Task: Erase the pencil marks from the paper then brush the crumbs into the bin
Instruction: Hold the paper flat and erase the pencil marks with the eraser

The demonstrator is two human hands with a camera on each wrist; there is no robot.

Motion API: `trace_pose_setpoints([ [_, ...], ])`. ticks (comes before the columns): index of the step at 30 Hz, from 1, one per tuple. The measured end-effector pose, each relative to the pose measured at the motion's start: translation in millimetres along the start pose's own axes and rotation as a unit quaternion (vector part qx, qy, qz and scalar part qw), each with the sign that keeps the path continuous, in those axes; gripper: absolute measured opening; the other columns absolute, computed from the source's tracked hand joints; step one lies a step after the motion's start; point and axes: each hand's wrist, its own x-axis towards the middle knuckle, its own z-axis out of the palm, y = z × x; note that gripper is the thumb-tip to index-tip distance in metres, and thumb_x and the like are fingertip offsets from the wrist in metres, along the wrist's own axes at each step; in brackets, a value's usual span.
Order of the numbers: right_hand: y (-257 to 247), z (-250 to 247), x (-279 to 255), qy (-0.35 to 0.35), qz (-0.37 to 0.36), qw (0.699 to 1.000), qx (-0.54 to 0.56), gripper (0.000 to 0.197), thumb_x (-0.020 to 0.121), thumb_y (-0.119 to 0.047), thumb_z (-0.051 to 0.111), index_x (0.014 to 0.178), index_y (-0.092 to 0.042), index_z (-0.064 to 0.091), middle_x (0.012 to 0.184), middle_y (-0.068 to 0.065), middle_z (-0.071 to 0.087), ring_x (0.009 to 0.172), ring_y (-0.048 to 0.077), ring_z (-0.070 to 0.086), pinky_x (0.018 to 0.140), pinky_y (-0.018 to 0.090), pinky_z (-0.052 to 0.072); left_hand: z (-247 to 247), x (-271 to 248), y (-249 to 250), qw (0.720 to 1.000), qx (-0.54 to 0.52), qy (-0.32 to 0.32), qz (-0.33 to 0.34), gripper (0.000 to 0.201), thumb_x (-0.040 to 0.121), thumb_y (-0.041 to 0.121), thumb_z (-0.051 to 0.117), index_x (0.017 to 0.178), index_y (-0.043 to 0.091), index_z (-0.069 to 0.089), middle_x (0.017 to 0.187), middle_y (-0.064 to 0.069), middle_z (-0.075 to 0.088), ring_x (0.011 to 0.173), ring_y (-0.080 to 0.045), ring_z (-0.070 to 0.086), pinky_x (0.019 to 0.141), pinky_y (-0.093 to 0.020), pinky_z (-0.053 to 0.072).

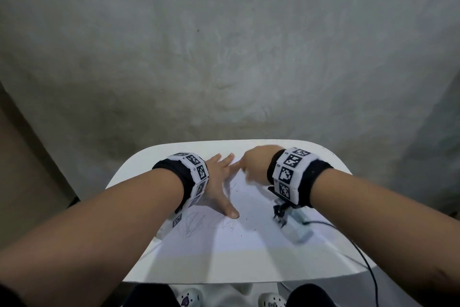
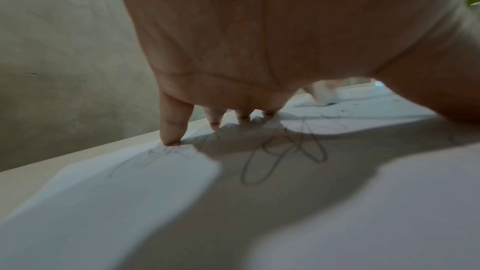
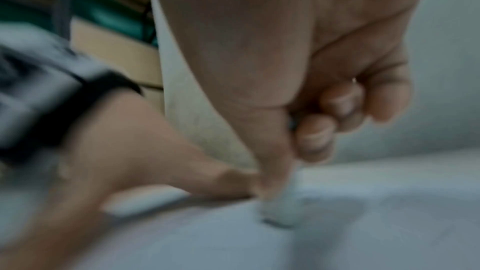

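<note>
The white sheet of paper lies flat on the small white rounded table and serves as the landmark here. On its left part, the left hand lies spread, fingers straight and fingertips pressing down near the far edge. Grey pencil scribbles show beside the thumb, on the near-left part of the sheet. Dark eraser crumbs are scattered toward its middle. At its far edge, just right of the left fingers, the right hand pinches a small white eraser, its worn tip touching the sheet.

The sheet looks thin, light and limp, so it would likely buckle or tear under rubbing; holding it flat close to the stroke seems wise. The eraser appears soft and grippy, best pinched low.
</note>
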Motion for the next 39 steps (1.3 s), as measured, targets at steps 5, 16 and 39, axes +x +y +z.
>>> trace_pose_setpoints([
  [5,-5.6,1.4,3.4,-0.035,-0.032,0.998,-0.036,0.02,0.091,-0.025,0.057,0.108,-0.016,0.063,0.097,0.0,0.065,0.085,0.02,0.06,0.067,0.029,0.042,-0.2,-4.0,2.4,1.0,-0.005,0.02,0.017,0.129,0.069,0.071,0.074,0.155,0.038,-0.016,0.163,-0.004,-0.023,0.15,-0.03,-0.018,0.119,-0.049,-0.003],
  [16,29.2,1.0,-5.2,-0.01,0.034,0.999,-0.005,0.021,0.088,-0.023,0.054,0.099,-0.012,0.068,0.097,0.002,0.069,0.087,0.024,0.064,0.069,0.028,0.049,-2.2,-5.2,-0.3,1.0,-0.004,-0.017,-0.011,0.132,0.068,0.076,0.069,0.153,0.036,-0.023,0.16,0.011,-0.03,0.149,-0.02,-0.023,0.118,-0.057,0.001],
  [39,84.2,25.9,-20.4,0.065,0.102,0.978,0.168,0.027,0.091,-0.022,0.059,0.117,-0.016,0.062,0.105,-0.002,0.063,0.098,0.02,0.058,0.073,0.021,0.038,-16.3,-16.7,12.3,0.999,0.006,-0.03,0.02,0.132,0.066,0.083,0.065,0.156,0.029,-0.017,0.161,0.009,-0.027,0.149,-0.018,-0.023,0.12,-0.058,-0.003],
])
